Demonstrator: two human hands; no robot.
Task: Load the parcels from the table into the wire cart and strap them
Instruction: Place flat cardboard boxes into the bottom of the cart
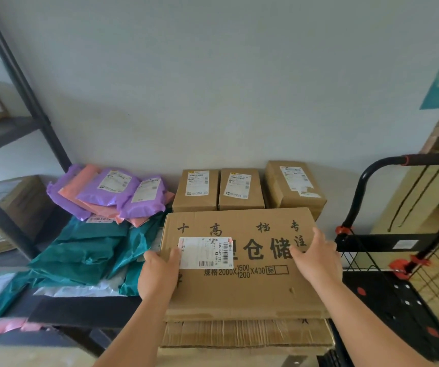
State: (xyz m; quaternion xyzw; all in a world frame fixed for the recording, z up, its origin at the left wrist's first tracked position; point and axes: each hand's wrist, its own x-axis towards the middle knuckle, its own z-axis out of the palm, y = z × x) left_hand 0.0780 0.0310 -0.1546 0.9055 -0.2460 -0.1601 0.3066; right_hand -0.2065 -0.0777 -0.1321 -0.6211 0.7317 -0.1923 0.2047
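**Head view: large box held at both side edges**

Lying flat at the near right of the table [80, 309]: large box [239, 287], printed face up, with a white label [205, 252] near its left edge. Stacked on a layer of corrugated cardboard [244, 333].

Gripped at the left edge by the left hand [157, 274], with the thumb on the label and the fingers curled over the side. Touched near the right edge by the right hand [316, 256], with the fingers fairly straight on the top face and the thumb spread toward the print. Hands well apart, one at each side.

Ranged behind the large box, along the wall [213, 88], labels up:
- left small box [195, 192]
- middle small box [240, 190], just beside the left one
- right small box [293, 186], slightly apart and turned at an angle

Piled on the left part of the table: purple and pink mailers [112, 193] on top of teal mailers [85, 250].

Standing just beside the table on the right: wire cart [430, 282], with a black tube handle [366, 178] and red clips [341, 230] on its frame.

At far left: shelf rack [19, 83] holding further cartons, blurred.
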